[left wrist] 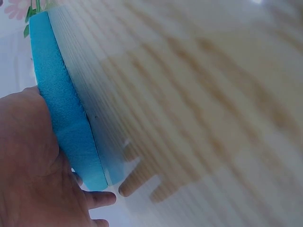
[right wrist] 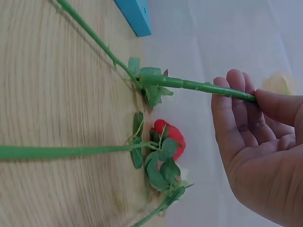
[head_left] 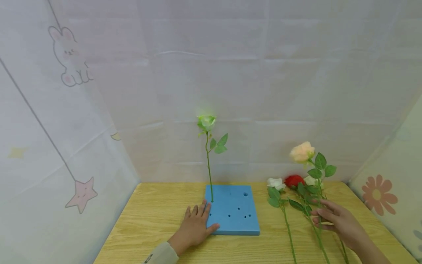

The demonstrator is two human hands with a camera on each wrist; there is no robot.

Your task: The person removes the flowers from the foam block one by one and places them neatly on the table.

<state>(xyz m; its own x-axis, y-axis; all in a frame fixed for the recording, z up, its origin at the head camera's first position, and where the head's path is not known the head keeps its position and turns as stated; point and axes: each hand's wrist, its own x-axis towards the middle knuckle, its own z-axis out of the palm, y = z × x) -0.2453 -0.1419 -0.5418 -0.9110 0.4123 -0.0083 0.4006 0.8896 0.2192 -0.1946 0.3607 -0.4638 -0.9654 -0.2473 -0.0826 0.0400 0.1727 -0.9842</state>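
My left hand (head_left: 194, 225) lies spread at the left edge of a blue foam board (head_left: 234, 223), touching its side and top. Several small holes dot the board. From its left part rises a pale green rose (head_left: 207, 123), its stem upright in a hole. On the right, my right hand (head_left: 343, 222) pinches the stem of a peach rose (head_left: 302, 152) between thumb and fingers, with the bloom raised above the table. The right wrist view shows the green stem (right wrist: 203, 87) in the fingers, its lower end pointing away from the palm.
Beside the right hand, a white rose (head_left: 276, 183), a red rose (head_left: 294, 180) and a cream rose (head_left: 310, 180) lie on the wooden table (head_left: 158, 209). Pale printed cloth walls (head_left: 211, 73) stand at the back and both sides.
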